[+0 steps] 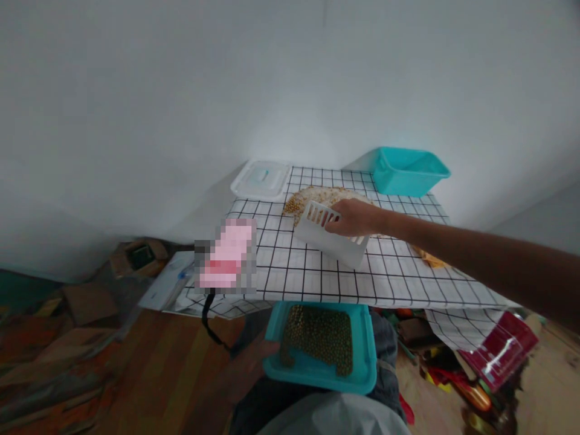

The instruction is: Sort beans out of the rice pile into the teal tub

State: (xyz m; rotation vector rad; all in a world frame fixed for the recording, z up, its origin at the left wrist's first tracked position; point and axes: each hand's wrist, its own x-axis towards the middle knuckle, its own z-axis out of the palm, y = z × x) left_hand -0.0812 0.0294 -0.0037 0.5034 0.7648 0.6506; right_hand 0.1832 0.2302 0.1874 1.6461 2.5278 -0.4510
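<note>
My right hand [356, 217] grips a white slotted plastic scraper-like piece [333, 249] by its slotted upper edge and tilts it over the checked tabletop. Its exact kind I cannot make out. Just behind it lies a spread of yellowish beans [294, 205], partly covered by the hand and the white piece. On my lap rests a shallow teal tub [317, 383] holding small greenish beans [321, 335]. At the tub's left rim my left hand [249, 365] is closed on the edge, dim and a little blurred.
A teal bin [408, 175] stands at the table's back right, a white lid [263, 180] at the back left. A pixelated pink object [229, 251] lies front left. Cardboard boxes [90, 299] are on the left floor; a dark red packet [501, 350] is at lower right.
</note>
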